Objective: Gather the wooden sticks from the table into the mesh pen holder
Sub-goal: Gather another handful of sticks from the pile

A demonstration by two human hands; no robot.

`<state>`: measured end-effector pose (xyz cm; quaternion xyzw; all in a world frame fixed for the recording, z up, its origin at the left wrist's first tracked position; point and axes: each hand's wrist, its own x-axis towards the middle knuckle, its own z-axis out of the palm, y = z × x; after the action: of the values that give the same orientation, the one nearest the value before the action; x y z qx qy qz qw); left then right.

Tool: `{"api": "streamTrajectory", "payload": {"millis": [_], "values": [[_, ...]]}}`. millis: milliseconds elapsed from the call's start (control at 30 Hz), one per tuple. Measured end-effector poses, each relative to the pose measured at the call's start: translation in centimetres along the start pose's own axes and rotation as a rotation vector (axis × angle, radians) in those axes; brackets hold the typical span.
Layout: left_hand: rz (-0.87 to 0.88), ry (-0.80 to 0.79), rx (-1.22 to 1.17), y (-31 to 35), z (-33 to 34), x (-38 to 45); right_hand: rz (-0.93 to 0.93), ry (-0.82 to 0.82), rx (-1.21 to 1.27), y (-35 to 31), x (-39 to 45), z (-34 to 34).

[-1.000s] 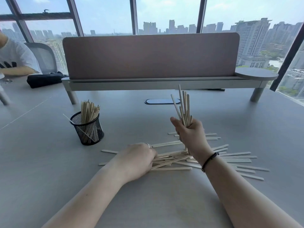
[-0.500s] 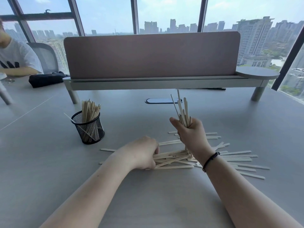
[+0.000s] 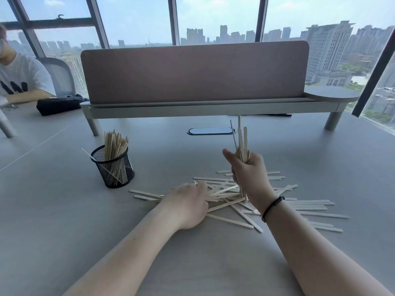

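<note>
Several flat wooden sticks [image 3: 307, 205] lie scattered in a loose pile on the grey table, in front of me and to the right. My right hand [image 3: 250, 174] holds a bundle of sticks [image 3: 241, 137] upright above the pile, its lower ends touching the heap. My left hand [image 3: 188, 201] rests palm down on the left part of the pile, fingers curled over some sticks; whether it grips any is hidden. A black mesh pen holder [image 3: 114, 167] stands to the left, about half full of upright sticks.
A low desk shelf with a brown divider panel [image 3: 194, 71] spans the back of the table. A cable port [image 3: 210, 131] sits in the table behind the pile. At far left sit a person [image 3: 19, 80] and a black pouch [image 3: 57, 104].
My left hand has slid slightly right over the pile and disturbed a few sticks. The right hand's bundle stays upright in about the same place.
</note>
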<state>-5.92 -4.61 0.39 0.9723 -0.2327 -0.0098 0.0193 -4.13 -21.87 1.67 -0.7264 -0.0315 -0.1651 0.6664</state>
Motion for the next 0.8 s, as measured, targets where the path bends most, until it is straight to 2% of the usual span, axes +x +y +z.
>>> {"api": "streamTrajectory", "payload": {"millis": [233,567,700,800], "values": [[0.082,0.132,0.053,0.1,0.7,-0.4,0.010,0.007,0.009,0.1,0.1,0.1],[-0.005,0.281,0.081,-1.0,-0.3,-0.4,0.050,0.118,0.139,-0.3,0.7,-0.6],[-0.030,0.415,-0.050,-2.6,-1.3,-0.7,0.095,0.135,0.297,-1.0,0.7,-1.0],[-0.006,0.577,-0.264,-3.9,-1.6,-0.8,0.109,0.135,0.361,-1.3,0.6,-0.8]]}}
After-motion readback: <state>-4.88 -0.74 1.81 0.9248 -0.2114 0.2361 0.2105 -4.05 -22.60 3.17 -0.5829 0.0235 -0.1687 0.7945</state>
